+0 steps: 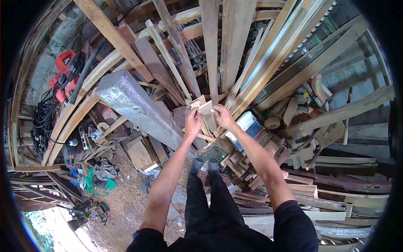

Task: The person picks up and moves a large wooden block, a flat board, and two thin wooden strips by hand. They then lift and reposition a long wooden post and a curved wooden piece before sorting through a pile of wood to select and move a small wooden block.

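Both arms reach forward over a pile of timber. Between the hands is a small flat wooden board (205, 108), pale and roughly rectangular. My left hand (193, 122) is closed at its left edge, the fingers partly hidden behind the wood. At the right edge, my right hand (223, 116) pinches the same board, thumb and fingers bent round its corner. Just beyond the left fingertips, other short wood offcuts (198, 101) overlap the board. A thick grey squared post (136, 103) leans in from the left, close to my left forearm.
Long planks (237, 46) fan out ahead. A blue-and-white box (243, 128) and stacked wood blocks (252, 155) lie right of my legs. Red power tools (65, 63) and coiled black cable (44, 119) sit at far left. Sawdust covers the floor (121, 214).
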The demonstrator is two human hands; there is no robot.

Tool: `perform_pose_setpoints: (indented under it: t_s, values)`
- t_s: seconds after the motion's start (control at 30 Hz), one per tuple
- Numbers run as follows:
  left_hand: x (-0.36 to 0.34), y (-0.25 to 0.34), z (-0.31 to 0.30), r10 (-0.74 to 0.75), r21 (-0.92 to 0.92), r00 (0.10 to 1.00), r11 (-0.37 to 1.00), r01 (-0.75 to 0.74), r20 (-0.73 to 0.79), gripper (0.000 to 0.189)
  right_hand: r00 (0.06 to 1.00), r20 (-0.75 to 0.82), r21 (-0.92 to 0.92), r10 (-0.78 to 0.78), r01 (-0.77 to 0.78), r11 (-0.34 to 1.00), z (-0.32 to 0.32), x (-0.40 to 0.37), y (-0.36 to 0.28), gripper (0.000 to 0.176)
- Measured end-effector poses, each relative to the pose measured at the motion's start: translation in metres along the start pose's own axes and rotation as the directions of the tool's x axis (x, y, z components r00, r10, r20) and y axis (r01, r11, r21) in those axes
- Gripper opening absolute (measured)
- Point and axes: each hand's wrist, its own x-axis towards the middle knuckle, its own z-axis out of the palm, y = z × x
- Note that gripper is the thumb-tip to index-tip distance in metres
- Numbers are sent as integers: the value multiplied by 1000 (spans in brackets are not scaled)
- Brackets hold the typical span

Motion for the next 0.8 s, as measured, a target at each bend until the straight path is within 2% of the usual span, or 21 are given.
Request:
perform_pose_setpoints:
  t_s: [0.03,0.07,0.13,0.17,0.2,0.23,0.27,0.3,0.37,0.4,0.43,0.47,0.5,0.53,0.57,0.6,0.67,0.7,0.73,0.77,0.8]
  values:
    - [-1,-5,4,-3,0,1000,1000,3,-4,18,994,-55,-16,-96,96,995,8,0,13,13]
    - [-4,-10,7,-57,19,998,998,57,4,17,994,-49,-14,-98,97,995,15,-1,27,13]
    - [-7,-31,14,-105,43,994,994,104,4,17,998,-66,-86,17,-23,996,23,-3,33,11]
    - [-7,-44,21,-168,-28,986,986,167,-18,17,995,-71,-133,76,-85,987,27,-3,34,10]
    - [-6,-61,28,-229,-102,973,969,225,-35,17,995,-72,-133,67,-76,988,31,-1,35,10]
    - [-4,-67,33,-289,-104,957,953,286,-19,19,992,-86,-157,92,-105,982,35,-1,39,11]
    - [-5,-74,36,-288,-108,957,953,284,-24,19,988,-98,-182,119,-135,974,39,0,43,12]
    - [-6,-76,36,-261,-179,965,950,255,-14,21,989,-100,-214,110,-130,968,43,1,48,22]
    - [-6,-78,35,-235,-314,971,920,236,42,31,991,-85,-201,101,-116,973,49,1,56,27]
    - [-7,-73,32,-233,-322,972,918,230,31,31,992,-76,-185,97,-110,977,50,1,56,33]
    - [-9,-66,27,-280,-278,958,917,287,66,33,992,-4,-226,130,-127,966,48,1,53,41]
    - [-13,-58,22,-328,-232,939,910,343,99,36,993,5,-232,120,-116,966,46,0,49,41]
    - [-17,-70,21,-260,-210,962,939,271,81,38,964,110,-223,244,-215,951,40,-1,36,42]
    - [-24,-81,17,-258,-219,964,939,266,65,38,909,213,-226,358,-311,923,39,-4,34,43]
    - [-32,-90,12,-330,-339,937,874,349,114,39,947,178,-223,267,-225,948,45,-11,45,39]
    - [-44,-96,6,-391,-450,905,786,424,168,40,937,208,-226,281,-233,946,43,-19,43,39]
    - [-79,-102,-14,-508,-439,846,730,523,162,38,882,320,-290,345,-256,922,43,-32,48,31]
    - [-106,-125,-24,-498,-420,852,746,517,165,36,927,287,-274,244,-165,948,44,-48,50,29]
    - [-137,-123,-40,-501,-617,839,597,512,211,30,939,279,-169,203,-160,972,49,-69,60,21]
    - [-173,-133,-54,-535,-588,826,616,525,176,23,918,299,-251,260,-187,950,49,-89,61,22]
    - [-206,-160,-72,-511,-767,820,408,494,257,18,856,337,-129,392,-370,920,53,-112,55,23]
